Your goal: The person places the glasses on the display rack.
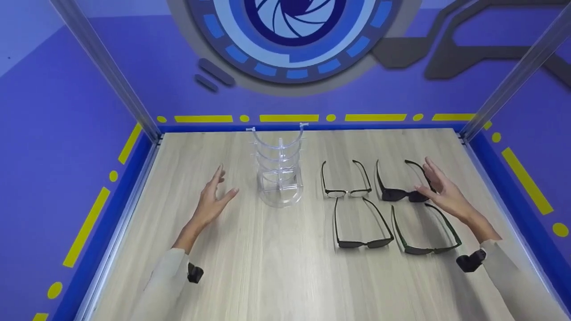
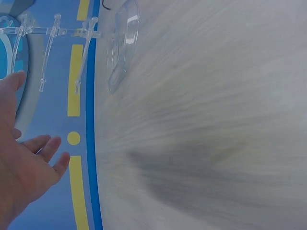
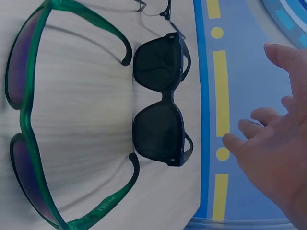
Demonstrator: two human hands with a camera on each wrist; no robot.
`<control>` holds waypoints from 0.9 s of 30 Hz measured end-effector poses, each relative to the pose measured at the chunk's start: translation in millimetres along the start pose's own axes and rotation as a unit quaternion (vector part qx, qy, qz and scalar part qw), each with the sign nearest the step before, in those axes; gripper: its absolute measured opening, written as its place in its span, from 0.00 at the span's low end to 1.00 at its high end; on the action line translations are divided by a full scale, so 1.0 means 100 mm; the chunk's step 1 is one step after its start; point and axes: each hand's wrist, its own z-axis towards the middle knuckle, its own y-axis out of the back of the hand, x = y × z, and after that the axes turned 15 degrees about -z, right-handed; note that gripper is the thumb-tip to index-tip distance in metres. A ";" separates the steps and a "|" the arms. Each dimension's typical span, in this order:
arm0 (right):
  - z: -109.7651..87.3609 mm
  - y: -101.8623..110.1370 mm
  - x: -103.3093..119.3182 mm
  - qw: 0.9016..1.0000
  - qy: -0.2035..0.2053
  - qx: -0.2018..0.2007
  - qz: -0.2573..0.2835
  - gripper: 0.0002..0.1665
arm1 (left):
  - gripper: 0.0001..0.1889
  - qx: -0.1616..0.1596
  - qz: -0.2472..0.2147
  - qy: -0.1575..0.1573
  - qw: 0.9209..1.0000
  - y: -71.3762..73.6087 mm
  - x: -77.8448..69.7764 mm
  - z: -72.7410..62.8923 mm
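Note:
A clear plastic glasses stand (image 1: 280, 174) with several curved tiers stands upright at the back middle of the table. To its left my left hand (image 1: 212, 203) is held apart from it, thumb spread and nothing held. My right hand (image 1: 448, 194) hovers over the black sunglasses (image 1: 403, 195), overlapping their right side in the head view; its fingers are extended and hold nothing. Green-framed sunglasses (image 3: 31, 115) lie nearest the front right. Left of them are dark-lensed sunglasses (image 1: 365, 244), and behind those sit clear-lensed glasses (image 1: 347, 193). All have their temples unfolded, pointing to the back.
The wooden tabletop (image 1: 276, 276) is bounded by a blue back wall (image 1: 147, 80) and blue side walls, with metal posts (image 1: 109, 67) at the rear corners. Small black cameras (image 1: 195, 273) are worn at both wrists.

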 end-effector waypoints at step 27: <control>-0.33 -0.18 0.05 0.978 0.064 0.091 0.177 0.32 | 0.28 0.143 -0.082 -0.009 0.986 -0.71 -0.13 -0.17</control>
